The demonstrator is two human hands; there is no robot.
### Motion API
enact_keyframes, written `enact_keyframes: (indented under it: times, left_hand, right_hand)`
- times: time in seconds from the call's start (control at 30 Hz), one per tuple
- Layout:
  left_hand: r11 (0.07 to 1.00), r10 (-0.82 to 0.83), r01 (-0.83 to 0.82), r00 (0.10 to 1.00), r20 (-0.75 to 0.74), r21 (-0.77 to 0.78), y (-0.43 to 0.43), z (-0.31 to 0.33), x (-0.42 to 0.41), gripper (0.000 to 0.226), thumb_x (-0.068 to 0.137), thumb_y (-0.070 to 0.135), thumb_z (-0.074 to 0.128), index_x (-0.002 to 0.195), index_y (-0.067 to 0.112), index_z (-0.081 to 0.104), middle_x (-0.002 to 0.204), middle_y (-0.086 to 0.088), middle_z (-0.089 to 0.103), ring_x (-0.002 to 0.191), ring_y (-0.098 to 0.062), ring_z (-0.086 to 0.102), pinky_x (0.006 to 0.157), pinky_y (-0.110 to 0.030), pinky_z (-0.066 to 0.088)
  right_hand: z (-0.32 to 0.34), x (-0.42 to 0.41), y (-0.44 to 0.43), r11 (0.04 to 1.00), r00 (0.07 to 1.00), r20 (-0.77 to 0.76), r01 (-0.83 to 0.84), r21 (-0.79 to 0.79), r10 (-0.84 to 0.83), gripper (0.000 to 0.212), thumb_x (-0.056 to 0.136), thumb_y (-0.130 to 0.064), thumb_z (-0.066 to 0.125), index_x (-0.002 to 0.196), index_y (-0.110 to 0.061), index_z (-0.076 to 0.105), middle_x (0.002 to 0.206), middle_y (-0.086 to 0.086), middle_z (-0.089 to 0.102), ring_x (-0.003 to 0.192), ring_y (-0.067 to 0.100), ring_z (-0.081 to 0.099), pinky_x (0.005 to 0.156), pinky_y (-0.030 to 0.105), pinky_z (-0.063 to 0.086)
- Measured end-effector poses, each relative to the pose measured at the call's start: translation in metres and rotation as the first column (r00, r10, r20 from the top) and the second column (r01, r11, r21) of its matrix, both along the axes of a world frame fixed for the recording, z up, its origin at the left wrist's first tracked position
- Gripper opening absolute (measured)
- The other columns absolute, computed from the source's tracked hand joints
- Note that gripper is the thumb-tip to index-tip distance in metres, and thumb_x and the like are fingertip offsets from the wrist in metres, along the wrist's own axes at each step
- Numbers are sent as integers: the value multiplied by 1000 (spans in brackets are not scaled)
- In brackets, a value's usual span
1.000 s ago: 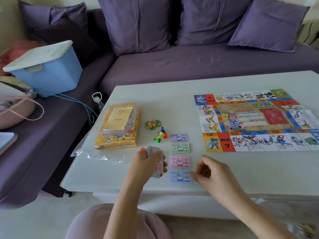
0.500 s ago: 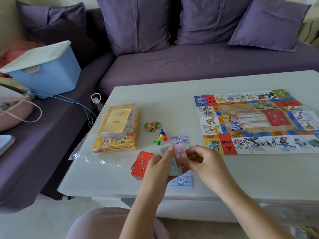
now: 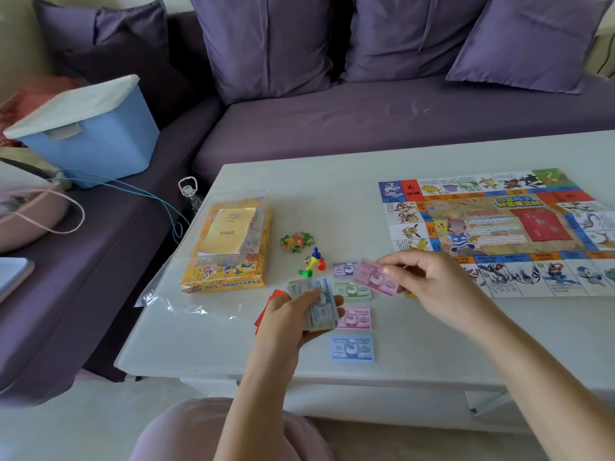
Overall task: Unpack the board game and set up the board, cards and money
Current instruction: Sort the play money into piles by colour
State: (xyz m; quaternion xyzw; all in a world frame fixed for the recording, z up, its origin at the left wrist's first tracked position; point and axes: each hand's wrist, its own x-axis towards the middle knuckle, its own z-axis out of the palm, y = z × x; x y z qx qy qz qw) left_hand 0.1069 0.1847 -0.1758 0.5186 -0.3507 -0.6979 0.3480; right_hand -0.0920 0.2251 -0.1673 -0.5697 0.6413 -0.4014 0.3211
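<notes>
Left hand (image 3: 293,314) gripping a thick wad of paper notes (image 3: 321,304), right hand (image 3: 429,287) pinching a thin pink note (image 3: 374,277), flat glossy board (image 3: 499,227) beside

The left hand (image 3: 293,314) grips a stack of play money (image 3: 316,302). The right hand (image 3: 429,281) pinches a pink note (image 3: 374,277) just above the green pile (image 3: 352,290). The board (image 3: 499,227) lies beyond the right hand.

Head cam, wide-angle, facing fwd + down, close over table (image 3: 316,201)

Home living room: purple sofa (image 3: 366,118) with cushions (image 3: 266,41), white coffee table (image 3: 332,181).
</notes>
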Motion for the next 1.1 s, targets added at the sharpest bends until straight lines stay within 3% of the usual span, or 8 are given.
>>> enact_keyframes:
  times: [0.1, 0.2, 0.3, 0.4, 0.8, 0.9, 1.1]
  left_hand:
    - [999, 34, -34, 992, 120, 4, -7, -3, 9, 21, 94, 14, 55, 110, 2, 57, 93, -19, 72, 79, -30, 67, 59, -31, 49]
    - [1000, 15, -15, 971, 237, -4, -11, -7, 14, 29, 93, 19, 58, 116, 2, 56, 101, -21, 70, 84, -32, 65, 51, -27, 43]
    - [998, -17, 6, 980, 198, 56, -11, -6, 13, 23, 95, 12, 54, 115, 0, 53, 103, -23, 69, 80, -32, 68, 58, -32, 56]
    - [997, -40, 24, 972, 231, 74, -13, -9, 11, 25, 95, 12, 54, 116, 1, 52, 102, -23, 68, 87, -35, 69, 69, -38, 56]
    - [996, -52, 30, 964, 259, 86, -16, -16, 9, 31, 93, 13, 56, 120, -1, 49, 105, -24, 67, 99, -37, 66, 67, -36, 56]
    - [995, -58, 36, 966, 254, 89, -15, -15, 10, 30, 93, 12, 56, 119, -1, 49, 103, -24, 67, 97, -37, 67, 65, -35, 55]
    - [994, -66, 43, 967, 246, 98, -14, -12, 8, 20, 94, 11, 55, 111, 1, 53, 99, -22, 68, 96, -35, 67, 66, -36, 56]
  right_hand:
    - [-6, 1, -5, 999, 999, -40, -19, 49, 21, 14, 82, -17, 73, 82, -29, 67, 78, -4, 69, 71, 15, 62, 64, 22, 49]
    - [-17, 7, -8, 996, 999, -18, -39, 82, 41, 12, 77, -16, 79, 78, -21, 68, 70, -3, 68, 63, 10, 62, 62, 22, 51]
    - [-24, 14, -9, 994, 1000, -12, -28, 104, 29, 11, 75, -16, 80, 76, -17, 69, 67, -3, 68, 56, 1, 59, 59, 18, 50]
    - [-30, 18, -11, 993, 1000, -6, -15, 119, 16, 12, 74, -18, 80, 78, -15, 69, 69, -3, 69, 55, -2, 58, 57, 16, 50]
    - [-36, 20, -9, 989, 987, -159, 57, 135, -35, 15, 73, -28, 82, 79, -27, 68, 78, -13, 66, 61, -3, 55, 56, 8, 38]
    - [-32, 16, -4, 989, 971, -235, 81, 123, -50, 15, 76, -21, 80, 78, -27, 66, 75, -14, 63, 65, -3, 54, 57, 6, 38]
    - [-35, 13, 8, 976, 950, -312, 88, 200, -22, 16, 83, -9, 69, 79, -23, 63, 78, -11, 64, 73, 2, 60, 65, 14, 46]
